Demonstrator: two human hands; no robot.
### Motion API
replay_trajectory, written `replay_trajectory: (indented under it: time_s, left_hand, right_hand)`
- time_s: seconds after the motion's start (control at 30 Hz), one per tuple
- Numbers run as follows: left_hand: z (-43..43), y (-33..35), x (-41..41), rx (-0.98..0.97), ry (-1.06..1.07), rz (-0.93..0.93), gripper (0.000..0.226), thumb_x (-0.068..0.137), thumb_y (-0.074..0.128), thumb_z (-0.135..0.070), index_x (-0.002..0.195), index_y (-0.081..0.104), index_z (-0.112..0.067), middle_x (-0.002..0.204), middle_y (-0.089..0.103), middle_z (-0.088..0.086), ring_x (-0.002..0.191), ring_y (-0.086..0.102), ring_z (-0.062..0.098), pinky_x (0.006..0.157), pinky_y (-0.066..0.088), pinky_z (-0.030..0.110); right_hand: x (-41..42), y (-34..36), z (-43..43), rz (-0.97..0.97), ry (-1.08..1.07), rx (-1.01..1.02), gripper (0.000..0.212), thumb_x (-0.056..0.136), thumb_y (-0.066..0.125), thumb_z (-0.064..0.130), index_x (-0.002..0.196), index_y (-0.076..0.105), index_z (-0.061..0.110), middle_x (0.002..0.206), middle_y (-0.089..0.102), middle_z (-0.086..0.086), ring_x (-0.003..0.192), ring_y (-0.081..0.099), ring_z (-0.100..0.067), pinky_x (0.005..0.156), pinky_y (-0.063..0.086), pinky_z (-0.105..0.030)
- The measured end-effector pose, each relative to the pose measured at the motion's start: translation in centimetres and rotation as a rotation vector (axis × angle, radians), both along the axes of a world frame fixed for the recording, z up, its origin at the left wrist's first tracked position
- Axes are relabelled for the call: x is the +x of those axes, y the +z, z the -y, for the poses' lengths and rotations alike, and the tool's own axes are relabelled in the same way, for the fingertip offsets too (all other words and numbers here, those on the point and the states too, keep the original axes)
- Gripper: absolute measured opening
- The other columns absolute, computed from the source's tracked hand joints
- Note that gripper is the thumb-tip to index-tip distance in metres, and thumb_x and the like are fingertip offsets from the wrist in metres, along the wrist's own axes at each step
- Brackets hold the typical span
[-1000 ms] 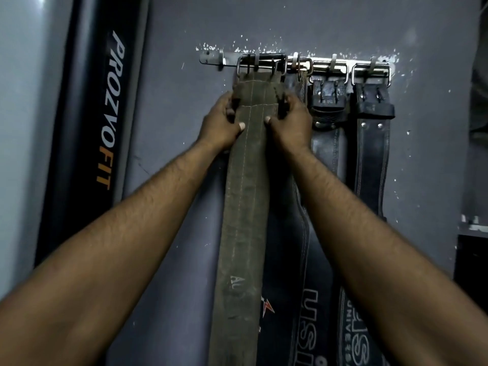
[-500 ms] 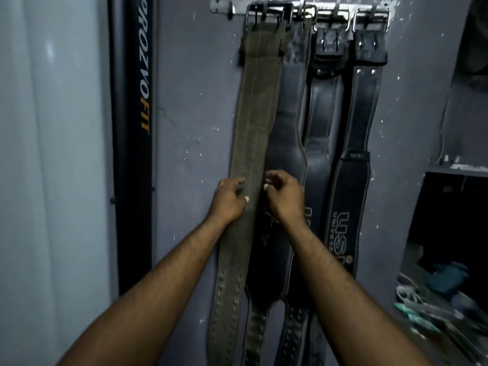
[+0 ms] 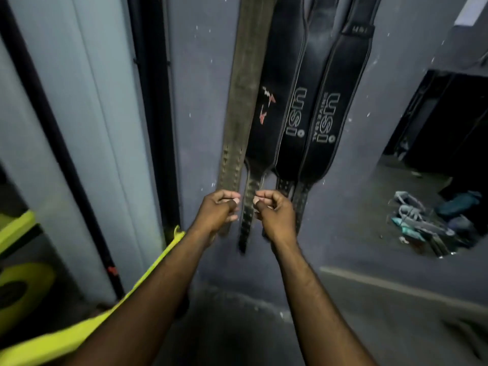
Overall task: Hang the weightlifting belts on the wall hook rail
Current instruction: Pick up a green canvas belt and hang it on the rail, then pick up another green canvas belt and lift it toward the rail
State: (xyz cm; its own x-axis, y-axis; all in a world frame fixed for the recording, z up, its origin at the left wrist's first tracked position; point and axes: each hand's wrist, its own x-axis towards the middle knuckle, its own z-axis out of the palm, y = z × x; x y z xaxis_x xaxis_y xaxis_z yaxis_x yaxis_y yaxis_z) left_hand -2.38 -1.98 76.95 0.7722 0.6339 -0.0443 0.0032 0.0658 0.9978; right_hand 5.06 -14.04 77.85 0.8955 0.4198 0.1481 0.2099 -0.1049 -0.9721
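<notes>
Four belts are seen hanging side by side on the grey wall; the hook rail is out of view above. The olive belt hangs furthest left, three black belts to its right. The left hand and right hand are curled loosely near the belt tails; whether anything is pinched cannot be told. Hanging appears finished, so letting go is judged the next move.

Single head-worn view, close to the wall, facing it, angled down toward floor
</notes>
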Motion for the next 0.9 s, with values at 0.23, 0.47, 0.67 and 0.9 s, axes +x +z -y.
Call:
replay_trajectory:
  time_s: [0.23, 0.47, 0.67, 0.9]
  left_hand:
    - [8.4, -9.6, -11.6, -0.208, 0.070, -0.182, 0.018, 0.097, 0.053, -0.004, 0.089, 0.063, -0.016, 0.086, 0.066, 0.005, 0.076, 0.064, 0.016, 0.068, 0.055, 0.028]
    - [13.9, -21.7, -25.9, -0.477, 0.101, -0.466, 0.022, 0.100, 0.046, -0.006, 0.085, 0.060, -0.013, 0.080, 0.062, 0.009, 0.067, 0.059, 0.019, 0.054, 0.053, 0.023]
    - [16.2, -32.8, -39.3, -0.711, 0.170, -0.618, 0.012, 0.103, 0.046, -0.009, 0.107, 0.058, -0.010, 0.091, 0.062, 0.007, 0.079, 0.061, 0.020, 0.076, 0.051, 0.032]
    - [16.8, -48.1, -51.0, -0.864, 0.282, -0.761, 0.012, 0.098, 0.053, -0.004, 0.089, 0.060, -0.009, 0.085, 0.063, 0.010, 0.068, 0.063, 0.020, 0.046, 0.053, 0.018]
  right_hand:
    - [-10.3, -9.7, 8.7, -0.289, 0.058, -0.108, 0.015, 0.090, 0.065, 0.010, 0.091, 0.070, 0.024, 0.088, 0.074, -0.001, 0.086, 0.071, -0.022, 0.082, 0.062, -0.042]
    - [-22.3, -19.6, 14.2, -0.557, 0.087, -0.236, 0.006, 0.095, 0.061, 0.004, 0.099, 0.066, 0.005, 0.077, 0.063, -0.003, 0.069, 0.059, -0.012, 0.068, 0.056, -0.028]
    - [-32.8, -30.4, 15.5, -0.651, 0.147, -0.468, 0.009, 0.094, 0.061, 0.002, 0.099, 0.067, 0.006, 0.081, 0.065, -0.005, 0.076, 0.061, -0.019, 0.074, 0.058, -0.037]
    - [-42.0, -50.4, 15.0, -0.587, 0.347, -0.788, 0.027, 0.067, 0.060, 0.038, 0.089, 0.070, 0.026, 0.098, 0.075, -0.011, 0.095, 0.071, -0.032, 0.092, 0.056, -0.050]
